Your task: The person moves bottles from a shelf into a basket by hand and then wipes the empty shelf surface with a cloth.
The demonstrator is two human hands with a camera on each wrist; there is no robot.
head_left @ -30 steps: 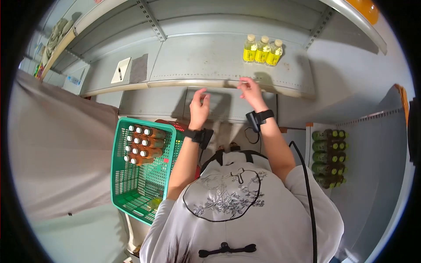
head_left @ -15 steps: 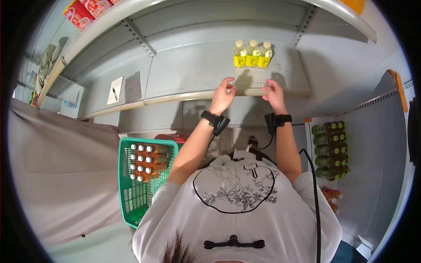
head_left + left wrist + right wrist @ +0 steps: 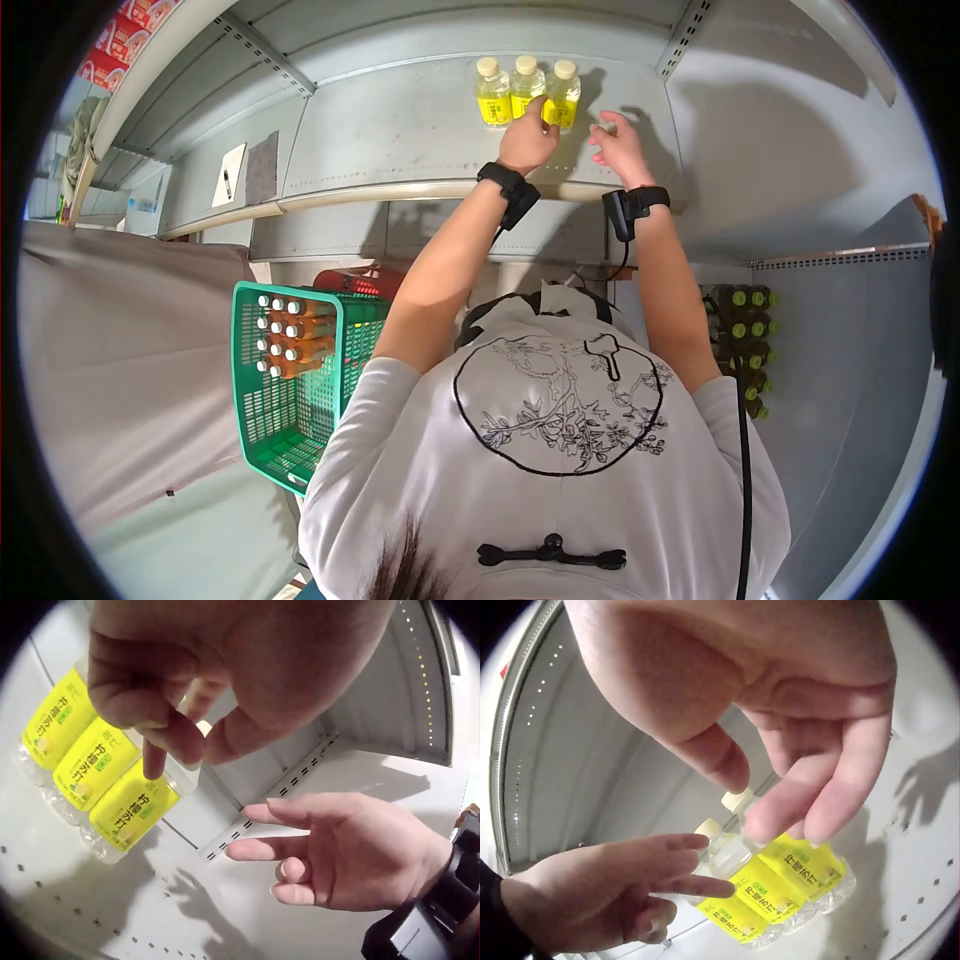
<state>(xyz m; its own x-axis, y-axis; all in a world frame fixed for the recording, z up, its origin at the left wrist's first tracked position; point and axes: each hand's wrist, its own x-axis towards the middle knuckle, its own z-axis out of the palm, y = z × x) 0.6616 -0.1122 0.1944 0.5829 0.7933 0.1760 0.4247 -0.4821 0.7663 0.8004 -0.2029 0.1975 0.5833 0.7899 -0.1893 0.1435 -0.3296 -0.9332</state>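
Note:
Three clear bottles with yellow labels and pale caps stand side by side on the grey shelf (image 3: 390, 130): a left bottle (image 3: 494, 103), a middle bottle (image 3: 522, 80) and a right bottle (image 3: 564, 92). My left hand (image 3: 525, 146) reaches over the shelf edge, its fingers loosely bent and overlapping the middle and right bottles in the head view. In the right wrist view, the left hand's fingers (image 3: 697, 885) point toward the labels, with nothing gripped. To the right of the bottles, my right hand (image 3: 622, 150) hovers with spread, relaxed fingers and holds nothing.
At lower left stands a green basket (image 3: 240, 370) with several white-capped, orange-brown bottles (image 3: 290, 340); a red basket (image 3: 360, 282) is behind it. A notepad (image 3: 232, 165) with a pen and a grey cloth (image 3: 262, 168) lie on the shelf. Several dark green bottles (image 3: 745, 330) stand at right.
Both hands have moved forward over the shelf, the left one up to the yellow-labelled bottles. The head view has shifted too. The three bottles still stand together.

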